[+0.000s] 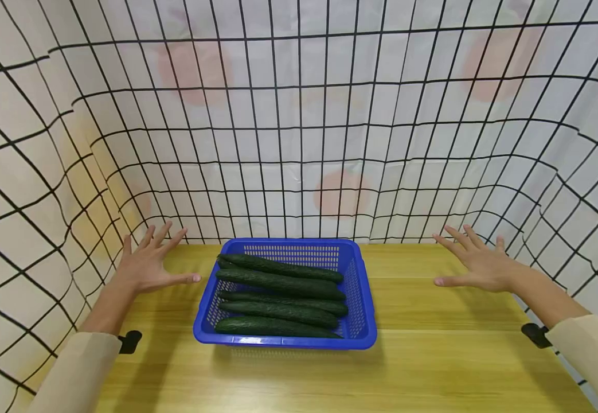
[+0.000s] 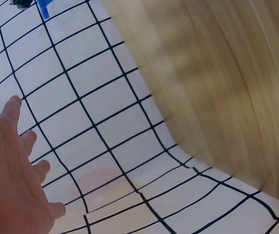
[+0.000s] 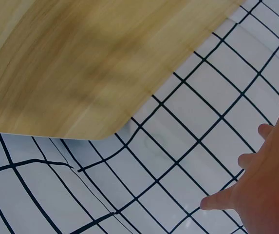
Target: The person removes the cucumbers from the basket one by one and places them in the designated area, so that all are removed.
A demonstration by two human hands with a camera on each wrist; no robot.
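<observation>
Several long dark-green cucumbers lie side by side in a blue plastic basket with slotted walls. To the basket's left, my left hand is held with its fingers spread, holding nothing; its thumb points toward the basket without touching it. On the far right my right hand has its fingers spread as well and holds nothing, well apart from the basket. Both wrist views show the spread fingers of the left hand and the right hand.
The basket stands on a yellow wood-grain table. A white cloth with a black grid rises behind the table and along both sides. A small black device is at the left wrist, another black device at the right.
</observation>
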